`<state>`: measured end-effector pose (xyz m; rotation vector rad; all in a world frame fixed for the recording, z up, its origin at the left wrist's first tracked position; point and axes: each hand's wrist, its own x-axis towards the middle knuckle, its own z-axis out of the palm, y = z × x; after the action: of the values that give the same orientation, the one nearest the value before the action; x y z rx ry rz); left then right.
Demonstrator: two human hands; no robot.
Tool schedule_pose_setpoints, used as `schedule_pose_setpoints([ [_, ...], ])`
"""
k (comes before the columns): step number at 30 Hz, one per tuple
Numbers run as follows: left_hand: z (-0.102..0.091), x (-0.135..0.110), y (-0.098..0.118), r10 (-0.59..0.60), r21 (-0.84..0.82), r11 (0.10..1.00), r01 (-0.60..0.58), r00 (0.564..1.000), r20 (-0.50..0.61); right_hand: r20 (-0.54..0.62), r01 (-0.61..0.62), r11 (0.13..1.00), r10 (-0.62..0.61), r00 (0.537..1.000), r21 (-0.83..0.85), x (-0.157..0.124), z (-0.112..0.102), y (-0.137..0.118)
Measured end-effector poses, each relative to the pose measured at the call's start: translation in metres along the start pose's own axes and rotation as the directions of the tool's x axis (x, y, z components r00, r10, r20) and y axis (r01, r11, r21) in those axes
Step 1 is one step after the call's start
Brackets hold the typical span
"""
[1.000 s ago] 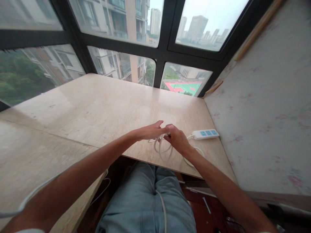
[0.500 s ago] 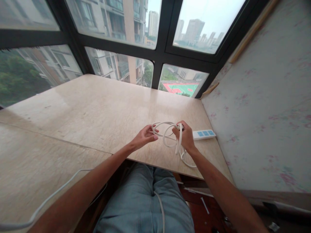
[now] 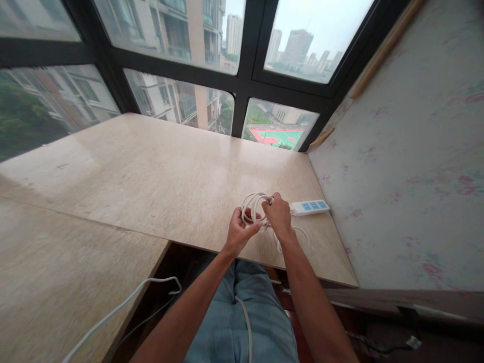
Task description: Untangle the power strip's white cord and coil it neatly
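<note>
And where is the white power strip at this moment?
In the head view, the power strip lies on the counter's right side, between the coiled cable and the floral wall.

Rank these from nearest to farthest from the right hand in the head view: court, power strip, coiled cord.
1. Coiled cord: held in the right hand.
2. Power strip: to the hand's right.
3. Court: outside, beyond the window.
</note>
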<state>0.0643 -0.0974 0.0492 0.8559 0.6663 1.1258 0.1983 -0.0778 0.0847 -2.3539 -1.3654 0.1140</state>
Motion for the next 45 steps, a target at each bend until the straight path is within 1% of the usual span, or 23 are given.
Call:
schedule_pose_setpoints([
  [3,0.002,0.003,0.002,0.04,0.076,0.996,-0.039,0.999,-0.018,0.03,0.002,1.0,-0.002,1.0,-0.003,-0.004,0.0,0.001],
  [6,-0.002,0.008,0.003,0.047,0.124,0.991,-0.042,0.998,-0.04,0.043,0.033,0.999,-0.034,0.998,0.006,-0.004,-0.001,0.007],
  [9,-0.009,0.011,0.006,0.006,0.055,0.998,-0.004,1.0,-0.027,0.124,0.103,0.991,-0.114,0.986,0.088,-0.001,-0.006,0.016],
  [11,-0.012,0.012,0.009,-0.024,-0.02,1.0,0.024,1.0,0.005,0.24,0.148,0.967,-0.198,0.95,0.209,0.003,-0.01,0.022],
  [13,-0.014,0.012,0.013,-0.037,-0.064,0.997,0.039,0.999,0.027,0.36,0.141,0.907,-0.295,0.885,0.397,0.007,-0.015,0.025],
  [15,-0.014,0.012,0.017,-0.042,-0.071,0.997,0.044,0.999,0.025,0.426,0.057,0.808,-0.367,0.827,0.586,0.013,-0.02,0.027],
  [17,-0.014,0.012,0.02,-0.049,-0.083,0.995,0.05,0.999,0.02,0.464,-0.05,0.717,-0.394,0.793,0.695,0.019,-0.024,0.026],
  [18,-0.013,0.012,0.02,-0.053,-0.101,0.993,0.055,0.998,0.018,0.491,-0.096,0.69,-0.402,0.773,0.717,0.022,-0.025,0.025],
  [19,-0.012,0.013,0.021,-0.059,-0.128,0.99,0.061,0.998,0.014,0.526,-0.135,0.676,-0.416,0.742,0.724,0.026,-0.026,0.025],
  [21,-0.009,0.014,0.02,-0.083,-0.196,0.977,0.082,0.997,0.004,0.605,-0.191,0.669,-0.465,0.646,0.718,0.034,-0.026,0.022],
  [23,-0.006,0.015,0.018,-0.131,-0.248,0.961,0.123,0.991,-0.014,0.677,-0.223,0.682,-0.52,0.522,0.696,0.042,-0.025,0.019],
  [25,-0.003,0.018,0.015,-0.199,-0.267,0.948,0.174,0.977,-0.071,0.728,-0.239,0.703,-0.558,0.399,0.67,0.046,-0.023,0.014],
  [26,-0.002,0.019,0.014,-0.238,-0.272,0.941,0.2,0.964,-0.115,0.745,-0.252,0.71,-0.564,0.357,0.658,0.047,-0.022,0.011],
  [27,-0.001,0.021,0.013,-0.275,-0.279,0.934,0.223,0.947,-0.163,0.761,-0.269,0.716,-0.56,0.328,0.644,0.048,-0.021,0.008],
  [28,-0.001,0.023,0.012,-0.308,-0.289,0.926,0.243,0.929,-0.204,0.773,-0.287,0.721,-0.55,0.316,0.63,0.047,-0.019,0.005],
  [29,-0.003,0.026,0.012,-0.339,-0.303,0.915,0.265,0.913,-0.225,0.783,-0.302,0.726,-0.533,0.321,0.618,0.046,-0.018,0.002],
  [30,-0.005,0.027,0.013,-0.37,-0.319,0.902,0.292,0.904,-0.217,0.788,-0.317,0.726,-0.516,0.337,0.611,0.045,-0.016,0.0],
  [31,-0.007,0.029,0.015,-0.398,-0.332,0.885,0.325,0.9,-0.18,0.787,-0.337,0.716,-0.501,0.36,0.611,0.043,-0.014,-0.002],
  [33,-0.014,0.03,0.019,-0.439,-0.35,0.849,0.395,0.897,-0.052,0.769,-0.388,0.671,-0.484,0.417,0.632,0.039,-0.009,-0.003],
  [35,-0.019,0.029,0.023,-0.439,-0.38,0.819,0.43,0.896,0.068,0.749,-0.446,0.607,-0.463,0.475,0.658,0.034,-0.004,-0.002],
  [38,-0.022,0.022,0.022,-0.387,-0.488,0.775,0.402,0.912,0.136,0.729,-0.491,0.546,-0.421,0.54,0.679,0.029,0.001,0.004],
  [43,-0.025,0.005,0.006,-0.297,-0.636,0.695,0.335,0.94,0.17,0.714,-0.518,0.503,-0.372,0.593,0.692,0.025,0.001,0.013],
  [45,-0.028,0.001,-0.002,-0.292,-0.657,0.684,0.318,0.944,0.153,0.699,-0.521,0.485,-0.333,0.633,0.703,0.023,0.002,0.015],
])
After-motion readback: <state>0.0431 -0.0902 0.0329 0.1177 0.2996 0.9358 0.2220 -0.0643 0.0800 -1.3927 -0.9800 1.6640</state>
